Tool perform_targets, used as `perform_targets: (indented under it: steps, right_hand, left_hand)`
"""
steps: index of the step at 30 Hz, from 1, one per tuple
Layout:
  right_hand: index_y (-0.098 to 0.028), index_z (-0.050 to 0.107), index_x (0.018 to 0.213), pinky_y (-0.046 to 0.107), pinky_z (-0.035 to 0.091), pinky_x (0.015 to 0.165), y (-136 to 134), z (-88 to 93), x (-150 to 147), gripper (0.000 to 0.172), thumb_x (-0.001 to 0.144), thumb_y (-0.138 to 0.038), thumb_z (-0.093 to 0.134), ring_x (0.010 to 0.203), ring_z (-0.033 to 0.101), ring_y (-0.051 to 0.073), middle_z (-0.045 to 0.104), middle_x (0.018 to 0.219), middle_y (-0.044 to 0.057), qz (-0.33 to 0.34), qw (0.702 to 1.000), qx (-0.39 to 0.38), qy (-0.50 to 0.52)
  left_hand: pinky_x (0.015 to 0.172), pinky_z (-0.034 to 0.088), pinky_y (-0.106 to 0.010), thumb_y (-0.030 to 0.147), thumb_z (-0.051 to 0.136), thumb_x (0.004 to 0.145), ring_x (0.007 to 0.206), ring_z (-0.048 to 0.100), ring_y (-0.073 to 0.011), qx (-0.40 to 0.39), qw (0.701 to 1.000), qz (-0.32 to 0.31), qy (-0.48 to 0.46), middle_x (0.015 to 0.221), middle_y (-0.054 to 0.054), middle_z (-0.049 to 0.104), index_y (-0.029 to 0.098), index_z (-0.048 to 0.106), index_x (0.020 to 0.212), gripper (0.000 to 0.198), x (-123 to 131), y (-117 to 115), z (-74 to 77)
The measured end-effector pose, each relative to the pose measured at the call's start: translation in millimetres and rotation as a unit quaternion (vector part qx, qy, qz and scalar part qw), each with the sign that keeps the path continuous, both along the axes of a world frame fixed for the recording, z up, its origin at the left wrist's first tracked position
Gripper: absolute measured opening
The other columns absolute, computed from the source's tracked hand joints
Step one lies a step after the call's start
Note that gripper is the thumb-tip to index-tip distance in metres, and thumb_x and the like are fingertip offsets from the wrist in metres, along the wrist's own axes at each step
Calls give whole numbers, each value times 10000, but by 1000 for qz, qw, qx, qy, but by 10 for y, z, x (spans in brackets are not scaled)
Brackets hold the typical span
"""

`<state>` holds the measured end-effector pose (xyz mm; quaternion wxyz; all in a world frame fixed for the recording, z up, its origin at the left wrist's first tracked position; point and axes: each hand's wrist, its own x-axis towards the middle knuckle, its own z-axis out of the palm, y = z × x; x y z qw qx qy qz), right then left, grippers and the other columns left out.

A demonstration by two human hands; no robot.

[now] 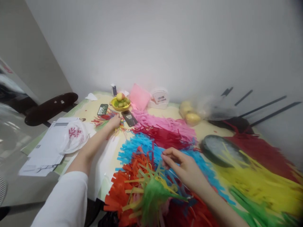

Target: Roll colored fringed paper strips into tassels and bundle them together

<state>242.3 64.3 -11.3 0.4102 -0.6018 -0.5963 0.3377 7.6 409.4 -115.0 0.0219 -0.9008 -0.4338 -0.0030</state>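
My left hand (115,122) reaches across the table, its fingers curled down at a small heap of multicoloured paper strips (104,118). What lies under those fingertips is hidden. Thumb and fingers pinched together, my right hand (181,162) hovers over blue fringed paper (139,142); anything in the pinch is too small to name. Below it, close to me, is a bundle of fringed paper with a green tuft (153,192) and yellow strips sticking out. Orange fringe (123,186) surrounds its left side. Dark red (163,136) and pink fringe (165,123) lie farther back.
Two phones (102,109) (129,118) lie by a yellow fruit bowl (120,107). White boxes (44,151) and a plastic-wrapped round item (75,135) are at left. A dark round dish (222,151), yellow fringe (265,183) and red fringe (262,151) occupy the right.
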Motion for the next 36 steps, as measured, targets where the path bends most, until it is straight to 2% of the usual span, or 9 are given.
perform_targets:
  steps: [5,9,12,15,20,23,25,30,36]
  right_hand:
    - [-214,593,806,278,527,569,-79,-15,55,259,878,-461,558,569,639,173,655,642,20,-31,999,-1,21]
    - [-212,599,804,277,529,582,-143,0,59,258,880,-457,567,570,635,170,656,637,18,-34,999,8,22]
    - [-206,616,811,272,517,580,-190,21,72,271,880,-465,573,587,636,172,662,656,22,-47,999,21,7]
    - [-196,652,837,272,500,564,-215,33,106,291,871,-477,585,582,625,174,662,647,21,-73,997,36,-15]
    - [-184,723,870,284,488,592,-216,142,43,283,838,-448,628,609,618,175,727,755,47,-132,985,101,-48]
    - [-187,746,889,289,499,611,-284,314,-143,269,838,-425,632,606,620,173,741,773,45,-144,978,148,-33]
    - [-194,756,896,284,498,609,-376,441,-296,248,845,-402,631,592,617,167,746,768,39,-141,974,176,-34]
    - [-194,760,896,251,459,539,-648,624,-562,228,874,-361,607,520,580,142,695,630,7,-118,972,195,-54]
    - [-192,758,890,276,519,573,-842,570,-564,232,870,-370,610,573,614,159,724,710,33,-100,980,169,-21]
  left_hand:
    - [990,480,-493,299,576,935,1202,540,-266,8,996,60,-62,1337,-120,536,153,580,1236,334,-16,-17,28]
    - [910,540,-447,352,588,934,1079,613,-224,-17,984,118,-134,1247,-106,595,155,571,1242,366,-171,-114,129]
    - [893,537,-429,334,588,930,1023,639,-226,-31,962,159,-218,1136,-110,652,118,624,1142,305,-310,-213,349]
    - [874,524,-397,304,551,923,984,659,-257,-34,930,172,-323,1015,-137,705,65,671,1031,289,-434,-410,680]
    - [791,538,-291,451,615,846,905,682,-212,-96,862,78,-491,1034,-85,737,102,665,1138,458,-457,-1193,1210]
    - [743,537,-285,437,810,651,791,680,-197,-253,729,10,-636,946,-73,746,112,704,1061,534,-304,-1887,1412]
    - [705,530,-276,409,848,604,707,663,-174,-347,688,7,-638,826,-51,737,109,728,962,482,-169,-2331,1498]
    - [682,508,-254,424,877,569,690,642,-158,-450,636,-15,-626,731,-28,701,117,726,820,425,66,-3041,1567]
    - [671,491,-235,391,902,536,657,616,-132,-479,609,-25,-631,700,-8,682,128,723,779,400,118,-3295,1508]
